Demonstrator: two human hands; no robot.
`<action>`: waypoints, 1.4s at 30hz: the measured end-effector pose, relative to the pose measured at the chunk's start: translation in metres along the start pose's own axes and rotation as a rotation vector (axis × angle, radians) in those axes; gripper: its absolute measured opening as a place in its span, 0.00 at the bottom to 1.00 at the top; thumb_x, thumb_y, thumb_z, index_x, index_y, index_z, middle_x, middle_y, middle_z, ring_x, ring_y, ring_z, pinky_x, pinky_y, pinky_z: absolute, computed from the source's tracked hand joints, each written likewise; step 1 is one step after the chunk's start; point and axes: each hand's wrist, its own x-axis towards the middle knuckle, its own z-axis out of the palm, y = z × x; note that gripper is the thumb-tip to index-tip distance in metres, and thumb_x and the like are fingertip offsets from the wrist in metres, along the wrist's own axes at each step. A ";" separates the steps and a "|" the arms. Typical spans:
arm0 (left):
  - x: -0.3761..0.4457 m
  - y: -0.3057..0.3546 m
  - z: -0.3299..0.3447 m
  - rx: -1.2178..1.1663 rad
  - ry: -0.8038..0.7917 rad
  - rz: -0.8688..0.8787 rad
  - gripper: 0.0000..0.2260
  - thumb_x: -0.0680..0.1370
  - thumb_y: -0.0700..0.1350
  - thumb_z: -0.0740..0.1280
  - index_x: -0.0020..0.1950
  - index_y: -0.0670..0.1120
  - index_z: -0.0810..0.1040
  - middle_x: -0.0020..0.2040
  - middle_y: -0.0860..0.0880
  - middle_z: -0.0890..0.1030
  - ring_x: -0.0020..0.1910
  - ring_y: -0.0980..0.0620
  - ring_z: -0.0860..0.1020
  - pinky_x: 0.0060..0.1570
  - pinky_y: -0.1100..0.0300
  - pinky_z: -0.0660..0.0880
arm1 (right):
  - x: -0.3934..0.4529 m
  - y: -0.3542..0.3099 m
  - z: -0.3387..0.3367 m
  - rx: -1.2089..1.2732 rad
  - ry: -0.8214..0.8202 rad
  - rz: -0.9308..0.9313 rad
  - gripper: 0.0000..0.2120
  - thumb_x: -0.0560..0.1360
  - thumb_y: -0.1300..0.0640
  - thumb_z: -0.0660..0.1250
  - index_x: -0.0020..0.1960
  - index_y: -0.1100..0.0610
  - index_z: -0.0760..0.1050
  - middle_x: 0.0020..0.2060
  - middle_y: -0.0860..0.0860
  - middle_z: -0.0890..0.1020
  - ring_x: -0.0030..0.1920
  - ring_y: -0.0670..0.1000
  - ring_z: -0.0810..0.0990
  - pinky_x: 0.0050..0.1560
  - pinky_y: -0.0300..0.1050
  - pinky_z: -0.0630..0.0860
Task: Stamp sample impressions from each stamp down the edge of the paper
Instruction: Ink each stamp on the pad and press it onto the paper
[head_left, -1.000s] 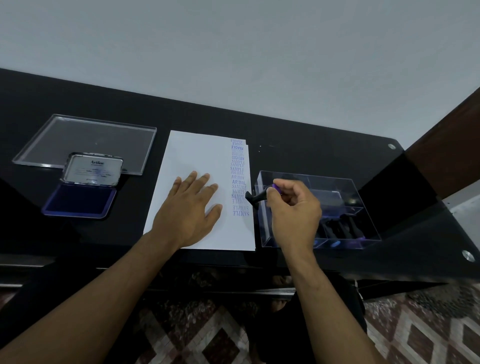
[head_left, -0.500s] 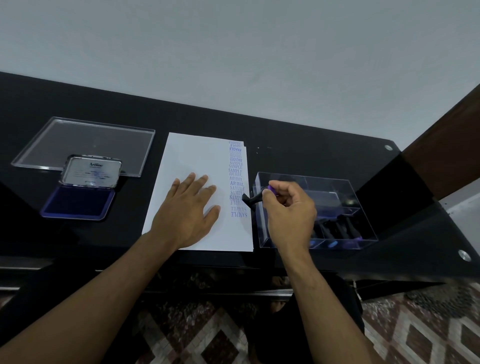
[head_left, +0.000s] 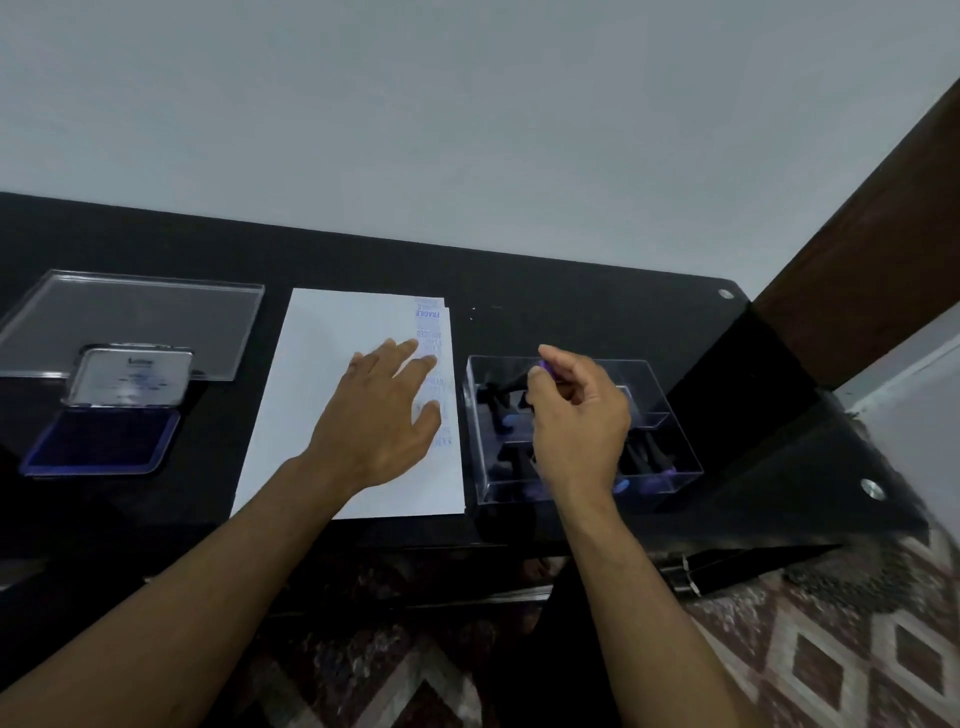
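On a black glass table: at far left an open ink pad, blue-violet pad facing up, hinged lid raised behind it, and behind that a flat clear plastic lid lying on the surface. In the middle one white sheet of paper, a column of blue stamped impressions running down its right edge, "FRAGILE" legible near the top, the lower ones blurred or partly covered. Just right of the paper a clear plastic box holding several dark-handled stamps, number not countable through the blur and the hand in front. Two metal fittings near the table's right corner, brown wood at far right, patterned floor below. Left hand flat on the paper, fingers straight and spread, fingertips and thumb lying over part of the impression column. Right hand raised over the box's left half, fingers curled, pinching one stamp by its purple-tipped end, black body pointing left and down, over the box and clear of the paper. Right hand blocking the view of the box's middle. Two hands, one sheet, one ink pad, one box, one loose lid.
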 end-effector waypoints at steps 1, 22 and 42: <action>0.003 0.008 0.001 -0.019 0.014 0.019 0.24 0.82 0.56 0.61 0.78 0.51 0.66 0.80 0.48 0.62 0.80 0.46 0.57 0.78 0.47 0.49 | 0.004 0.001 -0.005 -0.004 0.018 0.004 0.10 0.74 0.58 0.70 0.53 0.49 0.83 0.47 0.46 0.83 0.47 0.45 0.82 0.50 0.46 0.81; 0.065 0.115 0.045 0.074 -0.106 0.201 0.26 0.82 0.59 0.56 0.79 0.51 0.64 0.80 0.48 0.62 0.80 0.47 0.56 0.79 0.43 0.50 | 0.078 0.050 -0.079 -0.835 -0.085 -0.141 0.07 0.74 0.54 0.71 0.51 0.53 0.78 0.46 0.49 0.78 0.46 0.49 0.76 0.42 0.46 0.76; 0.062 0.108 0.052 0.090 -0.065 0.230 0.30 0.80 0.63 0.52 0.76 0.49 0.68 0.78 0.48 0.66 0.79 0.47 0.60 0.79 0.45 0.51 | 0.102 0.049 -0.066 -1.028 -0.248 -0.007 0.08 0.74 0.62 0.69 0.39 0.55 0.72 0.39 0.50 0.71 0.51 0.54 0.71 0.40 0.45 0.72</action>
